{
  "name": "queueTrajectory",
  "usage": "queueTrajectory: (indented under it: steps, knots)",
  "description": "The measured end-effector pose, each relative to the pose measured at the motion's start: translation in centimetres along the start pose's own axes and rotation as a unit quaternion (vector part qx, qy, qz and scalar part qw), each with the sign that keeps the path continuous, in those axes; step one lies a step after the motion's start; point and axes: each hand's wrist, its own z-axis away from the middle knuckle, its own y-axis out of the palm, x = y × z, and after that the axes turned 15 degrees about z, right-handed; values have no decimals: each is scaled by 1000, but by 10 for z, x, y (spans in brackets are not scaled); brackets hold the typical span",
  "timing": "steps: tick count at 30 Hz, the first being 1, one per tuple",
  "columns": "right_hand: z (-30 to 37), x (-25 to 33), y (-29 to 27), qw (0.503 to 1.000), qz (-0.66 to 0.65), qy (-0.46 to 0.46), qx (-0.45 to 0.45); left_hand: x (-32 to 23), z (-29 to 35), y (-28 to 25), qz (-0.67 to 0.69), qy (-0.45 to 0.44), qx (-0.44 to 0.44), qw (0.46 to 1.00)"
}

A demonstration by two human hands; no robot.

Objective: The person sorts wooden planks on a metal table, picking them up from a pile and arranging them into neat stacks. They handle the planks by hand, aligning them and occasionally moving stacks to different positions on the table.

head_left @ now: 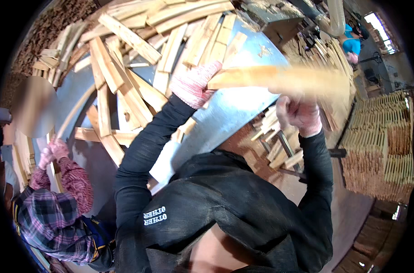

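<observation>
A long pale wooden slat [248, 77] is held level in front of me, its right end smeared by motion. My left hand [194, 85], in a pink-and-white knit glove, grips the slat's left end. Just below the blurred right half is my right hand [299, 113], gloved the same way. Its fingers are smeared, and whether they touch the slat does not show clearly. Beneath the slat lies a shiny metal tabletop [216, 119]. Loose wooden slats [129, 98] lie crisscrossed on it to the left and far side.
At the left, a co-worker in a plaid hood [50, 218] handles a slat with gloved hands. Tall stacks of slats [375, 150] stand at the right, with more loose wood [279, 145] below the table. A person in blue [351, 44] and a pale hose [337, 18] are farther off.
</observation>
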Motion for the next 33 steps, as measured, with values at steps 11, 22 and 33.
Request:
queueTrajectory:
  steps: [11, 22, 33]
  knots:
    - [-38, -163, 41, 972, 183, 115, -92, -10, -5, 1, 549, -261, -219, 763]
    - [6, -170, -31, 908, 223, 31, -354, 106, 71, -40, 638, -295, -299, 645]
    - [262, -333, -226, 442, 243, 465, -727, 72, 136, 46, 363, -451, -241, 779]
